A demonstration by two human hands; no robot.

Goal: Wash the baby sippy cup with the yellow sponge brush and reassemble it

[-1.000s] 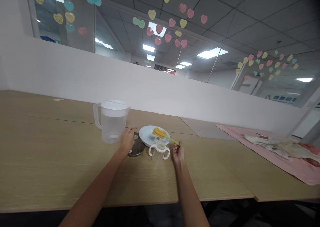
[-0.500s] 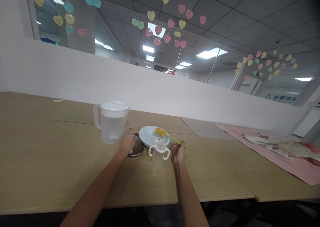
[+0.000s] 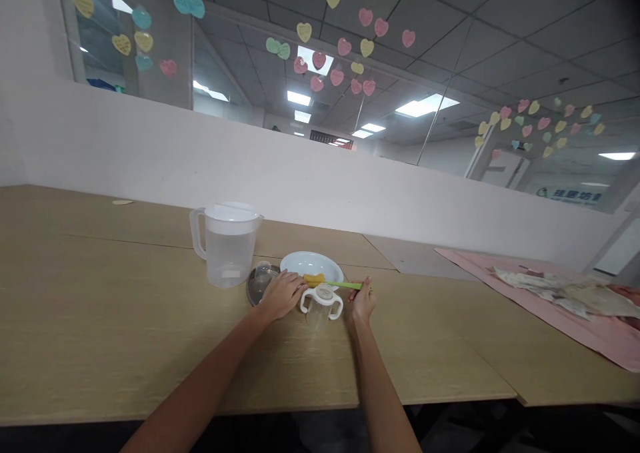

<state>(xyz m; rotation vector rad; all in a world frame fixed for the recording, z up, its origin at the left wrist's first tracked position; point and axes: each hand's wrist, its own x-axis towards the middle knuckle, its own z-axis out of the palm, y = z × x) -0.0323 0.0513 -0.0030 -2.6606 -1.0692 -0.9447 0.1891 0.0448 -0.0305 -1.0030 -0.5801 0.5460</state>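
Observation:
My right hand (image 3: 363, 300) is closed on the green handle of a brush (image 3: 345, 284), whose yellow sponge head points left over the front of a white bowl (image 3: 313, 262). My left hand (image 3: 284, 293) is beside the yellow head, fingers reaching toward it; what its fingers hold is too small to tell. Between the hands stands a clear bottle (image 3: 319, 313) with two white handles. Left of the bowl, a clear cap (image 3: 263, 273) lies on a dark metal plate (image 3: 254, 292), partly hidden by my left hand.
A clear pitcher (image 3: 230, 250) with a white lid stands left of the metal plate. At the far right, cloths (image 3: 565, 292) lie on a pink sheet (image 3: 480, 266). A white wall runs behind the wooden table (image 3: 125, 333).
My left hand has moved right, from the metal plate to the yellow brush head. The brush has shifted lower, to the front of the bowl. The clear cap now shows on the plate.

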